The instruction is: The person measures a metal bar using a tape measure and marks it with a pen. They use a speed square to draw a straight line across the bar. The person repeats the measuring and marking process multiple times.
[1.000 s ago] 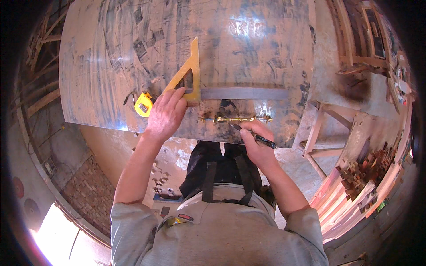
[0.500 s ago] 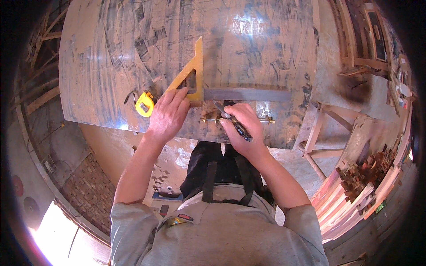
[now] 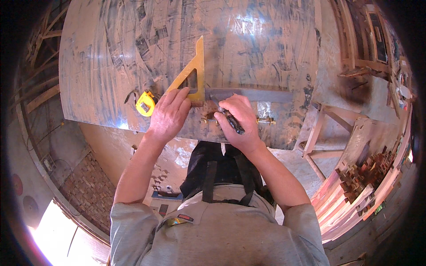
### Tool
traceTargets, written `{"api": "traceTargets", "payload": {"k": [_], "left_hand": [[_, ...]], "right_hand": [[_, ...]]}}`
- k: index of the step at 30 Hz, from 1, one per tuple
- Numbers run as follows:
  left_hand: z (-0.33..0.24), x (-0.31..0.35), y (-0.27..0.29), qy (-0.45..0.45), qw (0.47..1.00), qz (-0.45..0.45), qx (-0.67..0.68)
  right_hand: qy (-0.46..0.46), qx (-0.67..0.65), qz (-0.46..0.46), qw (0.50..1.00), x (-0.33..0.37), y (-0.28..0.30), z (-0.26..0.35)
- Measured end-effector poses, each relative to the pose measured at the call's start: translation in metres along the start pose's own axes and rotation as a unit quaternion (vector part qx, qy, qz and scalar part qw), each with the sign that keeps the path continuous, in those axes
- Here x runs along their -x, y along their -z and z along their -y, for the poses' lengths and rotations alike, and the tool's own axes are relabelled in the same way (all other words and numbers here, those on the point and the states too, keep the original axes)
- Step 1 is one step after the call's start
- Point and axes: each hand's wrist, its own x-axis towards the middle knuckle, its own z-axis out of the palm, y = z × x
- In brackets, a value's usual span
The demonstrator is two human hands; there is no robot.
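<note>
My left hand (image 3: 169,113) lies over the lower corner of a yellow triangular square (image 3: 199,73), its fingers closed together and holding it down on the worktable (image 3: 133,44). The square's straight edge meets the left end of a narrow grey strip (image 3: 262,95). My right hand (image 3: 241,119) grips a slim dark-handled knife (image 3: 230,122). Its grey blade points up and left, near the strip's left end by the square. A thin rod with brass-coloured ends (image 3: 267,121) lies partly hidden beneath my right hand.
A yellow tape measure (image 3: 145,104) sits left of my left hand. The table's near edge runs just before my body. A wooden trestle frame (image 3: 317,128) stands to the right, beside stacked boards and small wood blocks (image 3: 368,170). More small blocks (image 3: 88,181) lie at lower left.
My right hand has shifted slightly left and up, bringing the blade closer to the square and over the strip's left end. My left hand and the square stay nearly in place.
</note>
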Motion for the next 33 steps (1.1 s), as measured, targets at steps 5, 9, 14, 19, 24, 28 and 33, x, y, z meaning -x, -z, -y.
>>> {"api": "traceTargets", "payload": {"k": [5, 9, 14, 19, 24, 28, 33], "left_hand": [[0.0005, 0.0013, -0.0027, 0.001, 1.000, -0.001, -0.008], [-0.0007, 0.0003, -0.0017, 0.003, 1.000, 0.002, -0.009], [-0.0015, 0.0001, -0.0018, 0.002, 1.000, 0.003, -0.017], [-0.0052, -0.0001, 0.0012, 0.011, 1.000, 0.021, -0.009], [-0.0059, 0.0003, 0.0001, 0.017, 0.999, 0.033, -0.011], [-0.0050, 0.0027, -0.0036, 0.016, 1.000, 0.014, -0.017], [-0.0050, 0.0012, -0.0046, 0.016, 1.000, 0.011, -0.014]], "right_hand": [[-0.010, 0.002, 0.006, 1.000, 0.0016, -0.0021, -0.0019], [-0.005, 0.011, 0.006, 1.000, 0.0014, -0.0037, -0.0032], [-0.008, 0.021, 0.016, 1.000, 0.0015, -0.0045, -0.0030], [-0.009, 0.030, 0.013, 0.999, 0.0016, -0.0064, -0.0021], [-0.014, 0.048, 0.019, 0.999, -0.0004, -0.0063, 0.0024], [-0.010, 0.064, 0.053, 0.997, -0.0005, -0.0057, 0.0050], [-0.026, 0.032, 0.014, 0.999, -0.0008, -0.0077, 0.0011]]}}
